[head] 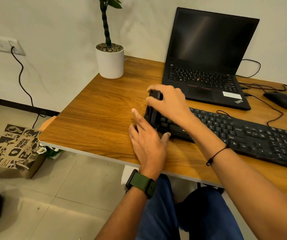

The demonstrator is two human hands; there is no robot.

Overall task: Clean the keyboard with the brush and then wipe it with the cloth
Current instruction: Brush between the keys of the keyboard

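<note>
Black full-size keyboard (pixel 243 135) lies on wooden desk (pixel 95 118), in front of open black laptop (pixel 206 66). Right hand (pixel 170 99) grips black brush (pixel 154 108) by its top, brush standing at keyboard's left end. Left hand (pixel 148 141) rests flat, fingers straight, thumb against keyboard's near left corner. White plant pot (pixel 110 62) rear left, black mouse (pixel 279 100) far right.

right hand (pixel 169 99) covers most of the black thing it's gripping, honestly can't tell if it's the brush. keyboard (pixel 243 134) left end is hidden behind both hands, right end cut off by the frame, key legends mostly too small to read
</note>
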